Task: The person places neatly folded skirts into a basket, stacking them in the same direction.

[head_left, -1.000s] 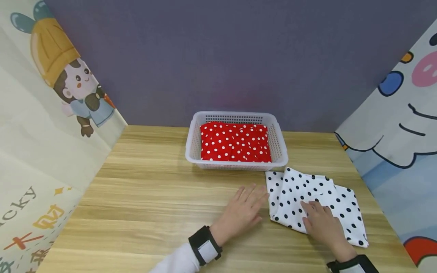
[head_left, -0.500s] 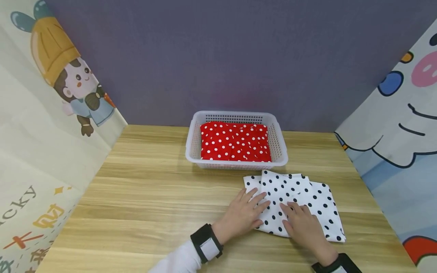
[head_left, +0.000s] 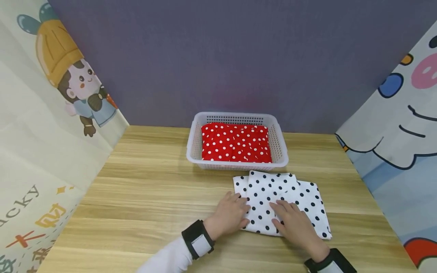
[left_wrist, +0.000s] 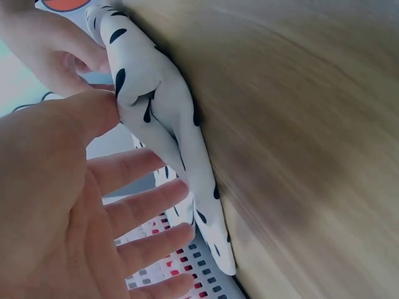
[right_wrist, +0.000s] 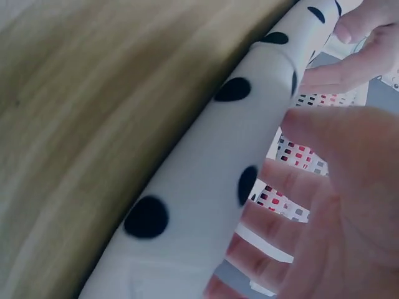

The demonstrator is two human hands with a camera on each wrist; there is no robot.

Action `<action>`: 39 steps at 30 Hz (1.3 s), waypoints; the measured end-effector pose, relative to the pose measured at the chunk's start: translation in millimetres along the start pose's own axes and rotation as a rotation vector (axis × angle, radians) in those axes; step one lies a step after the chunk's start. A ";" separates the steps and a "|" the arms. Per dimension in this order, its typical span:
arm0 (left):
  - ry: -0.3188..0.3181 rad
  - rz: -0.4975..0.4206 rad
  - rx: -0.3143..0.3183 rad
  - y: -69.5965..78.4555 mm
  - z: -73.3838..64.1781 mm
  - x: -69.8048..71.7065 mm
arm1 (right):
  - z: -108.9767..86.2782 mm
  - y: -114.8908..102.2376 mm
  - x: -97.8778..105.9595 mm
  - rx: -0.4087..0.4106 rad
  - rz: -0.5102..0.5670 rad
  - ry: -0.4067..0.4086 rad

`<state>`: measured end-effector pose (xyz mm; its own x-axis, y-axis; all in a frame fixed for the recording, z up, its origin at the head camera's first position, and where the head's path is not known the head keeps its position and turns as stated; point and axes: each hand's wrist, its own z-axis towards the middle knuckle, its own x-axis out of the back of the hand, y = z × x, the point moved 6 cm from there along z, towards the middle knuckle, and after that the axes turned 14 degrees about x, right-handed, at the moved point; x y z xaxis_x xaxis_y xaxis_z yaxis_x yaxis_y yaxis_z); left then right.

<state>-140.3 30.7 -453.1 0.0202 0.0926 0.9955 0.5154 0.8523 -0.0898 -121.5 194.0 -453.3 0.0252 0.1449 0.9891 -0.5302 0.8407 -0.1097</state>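
Observation:
A folded white cloth with black polka dots (head_left: 264,185) lies flat on the wooden table in front of the basket. My left hand (head_left: 228,213) rests at the cloth's left edge, its fingertips over the border. Over the middle of the cloth, the fingertips of my right hand (head_left: 294,223) touch its top. In the left wrist view the thumb and fingers of the left hand (left_wrist: 75,199) spread along the cloth's layered edge (left_wrist: 165,106). The right wrist view shows the right hand's fingers (right_wrist: 280,177) lying against the thick front fold (right_wrist: 199,162).
A white perforated plastic basket (head_left: 192,151) stands at the back of the table (head_left: 143,197), just behind the dotted cloth. Inside it lies a folded red cloth with white dots (head_left: 235,142). A grey panel (head_left: 218,57) rises behind, with printed curtains at both sides.
The dotted cloth has slid left across the table under the right hand, until it reached the left hand. The left hand has shifted slightly left. Basket and red cloth are unchanged.

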 end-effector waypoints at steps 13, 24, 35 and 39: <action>-0.119 -0.074 0.072 -35.4 -17.8 -1.3 | -8.1 35.2 6.4 -0.170 0.014 0.032; -0.112 -0.133 0.117 -61.1 -38.7 0.5 | -4.8 40.5 -11.6 -0.276 0.155 -0.052; -0.139 -0.250 0.195 -85.4 -57.3 -0.3 | 14.5 16.3 -17.1 -0.230 0.161 -0.037; -0.129 -0.258 0.208 -91.6 -63.0 0.1 | 18.1 7.8 -20.7 -0.214 0.147 -0.028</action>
<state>-133.5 -79.8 -442.9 -0.2027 -0.0861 0.9755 0.3036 0.9415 0.1462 -141.4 188.1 -472.8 -0.0637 0.2618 0.9630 -0.3349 0.9034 -0.2678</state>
